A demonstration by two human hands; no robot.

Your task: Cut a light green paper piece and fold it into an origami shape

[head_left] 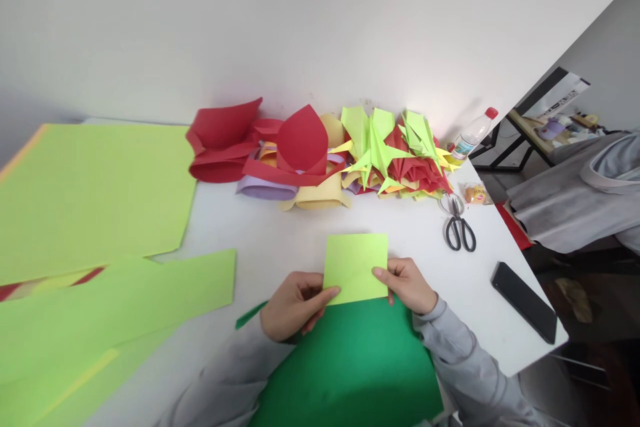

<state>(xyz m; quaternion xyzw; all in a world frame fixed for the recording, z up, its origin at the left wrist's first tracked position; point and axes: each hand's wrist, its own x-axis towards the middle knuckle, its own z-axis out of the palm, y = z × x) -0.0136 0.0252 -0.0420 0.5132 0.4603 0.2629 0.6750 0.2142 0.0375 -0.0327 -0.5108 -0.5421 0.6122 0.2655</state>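
Your left hand (293, 305) pinches the lower left corner of a light green paper square (356, 263) just below the middle of the frame, and your right hand (407, 285) grips its right edge. Outward on the white desk (280, 233), scissors (460, 230) and a phone (525, 303) lie at right, folded paper shapes (377, 153) at upper centre, large green sheets (100, 193) at left.

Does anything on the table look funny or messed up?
Nothing looks spilled. The lime-green sheets at the left lie askew, overlapping at different angles. The bottle seems to lean, though the camera's tilt may cause that. The held lime square looks undamaged.
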